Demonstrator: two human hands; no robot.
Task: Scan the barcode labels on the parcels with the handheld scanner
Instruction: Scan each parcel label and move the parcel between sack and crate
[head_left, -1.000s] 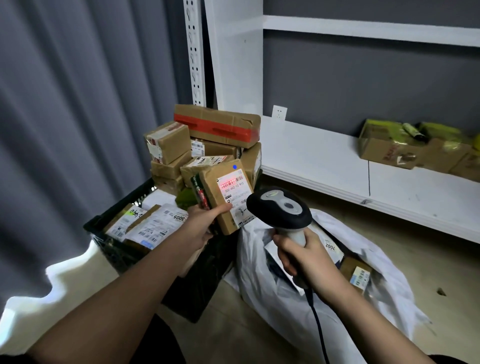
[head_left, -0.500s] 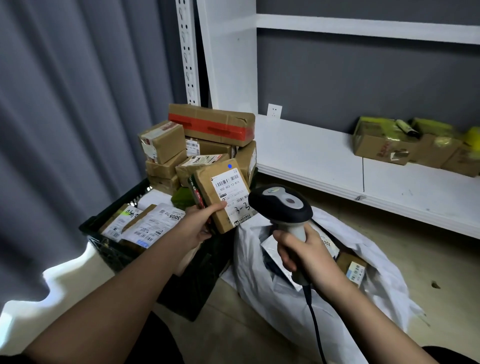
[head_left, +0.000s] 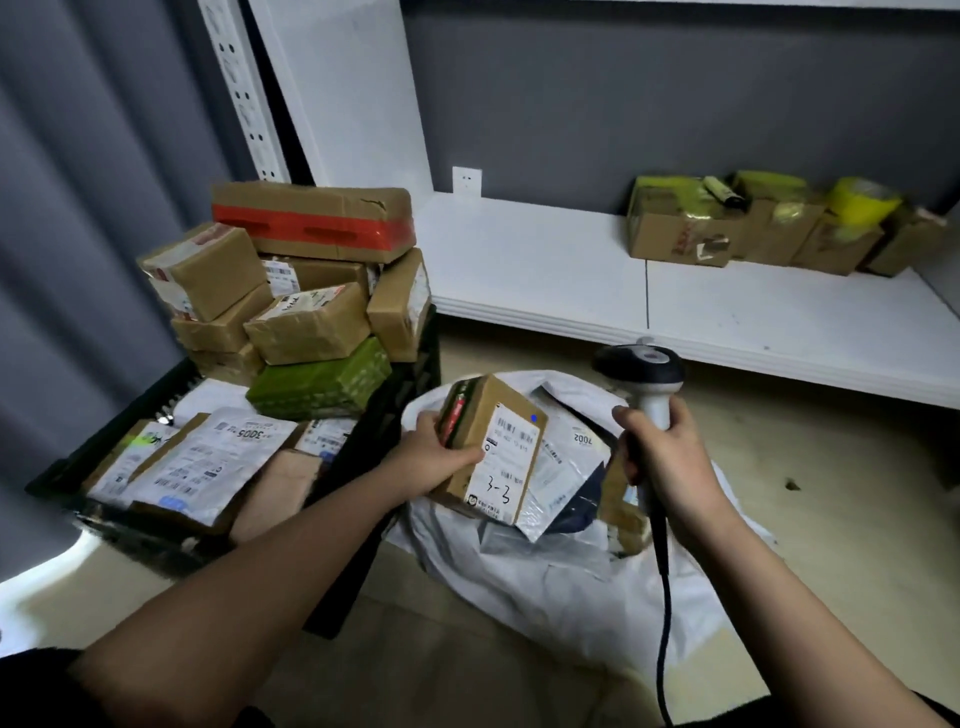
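Left hand (head_left: 436, 457) grips labelled parcel (head_left: 491, 447) over white sack (head_left: 571, 571) | right hand (head_left: 670, 457) grips scanner (head_left: 641, 371) handle, upright, beside parcel

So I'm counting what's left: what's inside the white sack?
In the white sack show a grey mailer marked 7002 and a brown box. The held parcel and sack folds hide anything deeper.

The small parcel (head_left: 488, 447) is matt brown cardboard under glossy clear tape, with a smooth white paper label, and the stacked boxes (head_left: 306, 291) behind are the same taped cardboard, one banded in shiny red tape. The scanner (head_left: 641, 379) is smooth plastic, black on the head and pale grey on the handle. The sack (head_left: 571, 582) is thin, crinkled white plastic with a slight sheen; the crate (head_left: 395, 395) is black plastic, the shelf (head_left: 545, 270) smooth matt white.
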